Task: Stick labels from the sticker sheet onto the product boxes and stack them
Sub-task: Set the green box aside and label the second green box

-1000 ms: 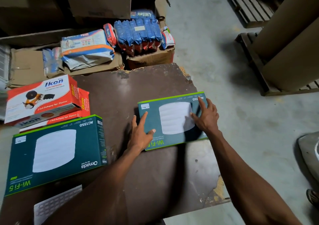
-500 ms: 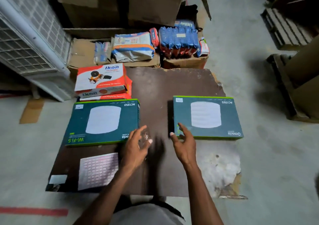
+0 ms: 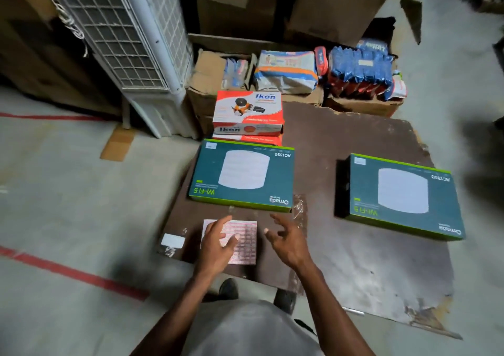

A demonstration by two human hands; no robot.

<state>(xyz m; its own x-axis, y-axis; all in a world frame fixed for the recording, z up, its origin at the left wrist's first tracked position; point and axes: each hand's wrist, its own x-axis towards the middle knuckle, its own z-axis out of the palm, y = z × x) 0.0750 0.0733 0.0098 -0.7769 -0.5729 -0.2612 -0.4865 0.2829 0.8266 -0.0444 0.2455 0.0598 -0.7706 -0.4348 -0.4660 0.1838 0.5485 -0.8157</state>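
Two teal Omada Wi-Fi boxes lie flat on the brown board (image 3: 341, 142): one box (image 3: 242, 175) at the left middle, the other box (image 3: 401, 194) at the right. Each carries a small white label at its far left corner. The pink-lined sticker sheet (image 3: 245, 242) lies near the board's front edge. My left hand (image 3: 218, 242) is spread over the sheet's left part, fingers relaxed. To the right of the sheet my right hand (image 3: 289, 239) hovers with fingers loosely spread, holding nothing.
Two stacked red Ikon boxes (image 3: 249, 115) stand behind the left teal box. A white slip (image 3: 172, 240) lies at the board's front left corner. Cartons with blue and white packs (image 3: 360, 71) line the back. A wire-mesh cooler (image 3: 122, 41) stands at the left.
Both hands left the right teal box and came back and left to the sticker sheet. My view swung left, so the boxes now appear farther right.
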